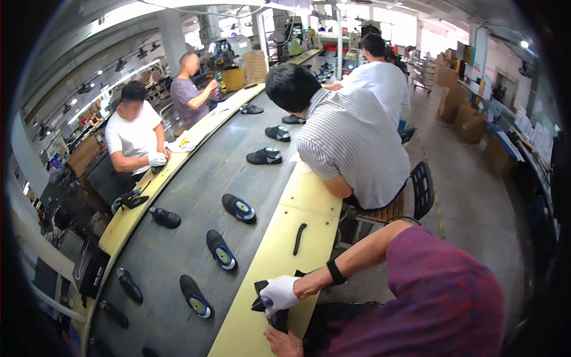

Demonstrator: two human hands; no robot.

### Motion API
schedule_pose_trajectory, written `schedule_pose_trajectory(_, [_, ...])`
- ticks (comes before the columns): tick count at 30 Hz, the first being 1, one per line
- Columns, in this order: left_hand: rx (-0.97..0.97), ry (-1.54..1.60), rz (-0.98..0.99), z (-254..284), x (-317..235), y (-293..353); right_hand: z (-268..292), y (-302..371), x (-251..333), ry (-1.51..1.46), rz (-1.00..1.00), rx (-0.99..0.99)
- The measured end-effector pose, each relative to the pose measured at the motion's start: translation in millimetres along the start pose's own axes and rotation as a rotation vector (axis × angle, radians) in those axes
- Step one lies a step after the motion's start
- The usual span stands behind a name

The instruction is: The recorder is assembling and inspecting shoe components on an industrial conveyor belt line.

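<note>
On the yellow ledge, a black shoe (278,320) is held between my two hands, partly hidden by them. My right hand (282,295), in a white glove with a black band at the wrist, closes over its upper part. A small bluish-grey patch shows at those fingers; I cannot make out what it is. Below, my bare left hand (283,343) grips the shoe's lower end. A curved black strip (300,239) lies on the ledge beyond my right hand.
Left of the ledge runs a wide grey conveyor belt (178,184) carrying several black shoes, including one shoe (195,296) close by. A co-worker in a striped shirt (357,143) leans over the ledge ahead. Across the belt, a person in white (134,131) handles a dark item.
</note>
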State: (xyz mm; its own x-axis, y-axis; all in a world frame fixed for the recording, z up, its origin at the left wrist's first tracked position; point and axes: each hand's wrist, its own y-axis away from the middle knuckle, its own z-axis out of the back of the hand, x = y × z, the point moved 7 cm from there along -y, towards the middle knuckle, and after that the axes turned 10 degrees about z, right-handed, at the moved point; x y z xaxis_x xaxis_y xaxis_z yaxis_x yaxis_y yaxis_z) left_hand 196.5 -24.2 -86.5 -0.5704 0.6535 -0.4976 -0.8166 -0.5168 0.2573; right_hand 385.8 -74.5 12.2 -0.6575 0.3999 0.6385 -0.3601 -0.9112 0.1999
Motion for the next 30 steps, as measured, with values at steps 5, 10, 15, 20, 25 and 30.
schedule_pose_trajectory(5, [0.003,-0.060,0.004,-3,4,-6,-5,-1,4,0.010,0.003,-0.019])
schedule_pose_trajectory(10, [-0.001,-0.053,0.011,4,-1,3,1,6,-12,-0.075,-0.010,-0.065])
schedule_pose_trajectory(15, [0.012,0.089,0.055,10,4,16,9,5,0,-0.073,0.085,-0.066])
schedule_pose_trajectory(20, [-0.049,0.113,0.044,7,-3,19,-3,5,3,-0.021,0.066,0.108])
schedule_pose_trajectory(25, [-0.029,0.133,0.045,0,-6,14,5,6,2,-0.054,0.008,0.106])
schedule_pose_trajectory(30, [-0.112,0.091,0.013,-7,-8,11,4,2,-4,-0.019,-0.006,0.102])
